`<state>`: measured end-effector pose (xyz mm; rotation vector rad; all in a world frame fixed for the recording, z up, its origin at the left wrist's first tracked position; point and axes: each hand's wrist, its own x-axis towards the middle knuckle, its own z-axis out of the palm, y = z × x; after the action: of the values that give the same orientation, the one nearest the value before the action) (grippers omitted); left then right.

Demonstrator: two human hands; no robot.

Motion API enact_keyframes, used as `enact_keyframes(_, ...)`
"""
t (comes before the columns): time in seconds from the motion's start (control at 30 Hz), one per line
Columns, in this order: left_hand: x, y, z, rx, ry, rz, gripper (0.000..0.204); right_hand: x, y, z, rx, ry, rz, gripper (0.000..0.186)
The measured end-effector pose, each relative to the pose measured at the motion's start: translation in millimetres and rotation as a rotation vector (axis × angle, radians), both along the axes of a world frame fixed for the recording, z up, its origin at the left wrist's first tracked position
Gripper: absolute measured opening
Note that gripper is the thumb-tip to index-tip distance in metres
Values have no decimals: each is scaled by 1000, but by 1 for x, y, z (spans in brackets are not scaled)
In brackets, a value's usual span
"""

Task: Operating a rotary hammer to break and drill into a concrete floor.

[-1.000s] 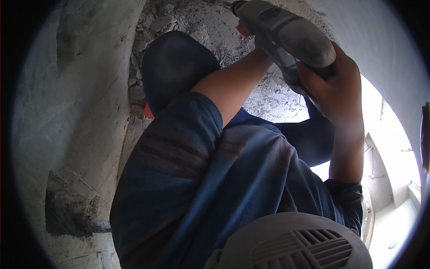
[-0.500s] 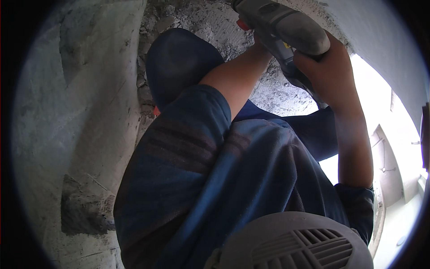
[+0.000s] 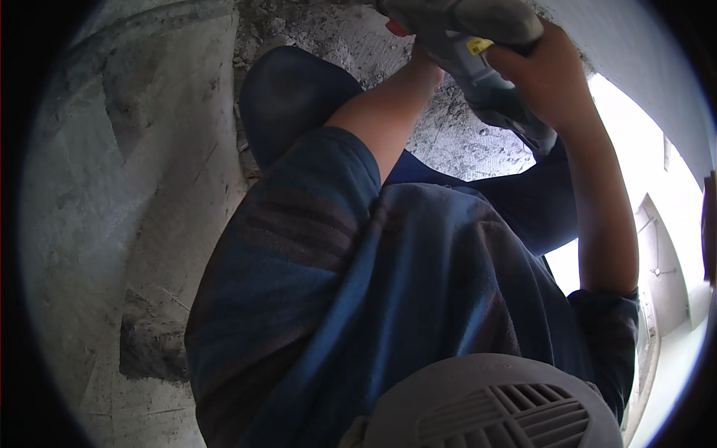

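Note:
A grey rotary hammer with a red switch and a yellow label lies across the top of the head view, its front end cut off by the frame. My right hand is wrapped around its rear handle, the thumb lying across near the label. From the left, my bare left forearm reaches up to the tool. Behind the tool's body, my left hand is out of sight, so its fingers and grip do not show.
Rubble and dust cover the rough floor beneath the tool. A bare concrete wall with a dark patch rises at left. My bent knee is close to it. Another pale wall curves at upper right, above a bright opening.
The hammer has shifted slightly up and left and tilted, showing more of its yellow label and underside. My right forearm has swung a little outward to the right.

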<state>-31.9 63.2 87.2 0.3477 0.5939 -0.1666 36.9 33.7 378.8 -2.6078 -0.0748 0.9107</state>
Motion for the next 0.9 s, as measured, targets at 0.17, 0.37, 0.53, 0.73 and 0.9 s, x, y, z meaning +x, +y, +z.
enact_keyframes(0.17, -6, 3, -1, 59, 2, -26, 46, -18, 6, -6, 217, -60, -18, 42)
enact_keyframes(0.37, -23, 3, -6, 181, 17, -95, 47, -48, -21, -15, 139, 28, -46, 46)
enact_keyframes(0.53, -30, -7, -12, 242, 28, -120, 48, -59, -47, -26, 263, -24, -115, 40)
enact_keyframes(0.73, -22, -20, -19, 268, 22, -102, 49, -49, -63, -33, 234, -13, -71, 40)
enact_keyframes(0.9, -13, -38, -25, 347, 24, -91, 50, -29, -89, -44, 368, 20, -35, 41)
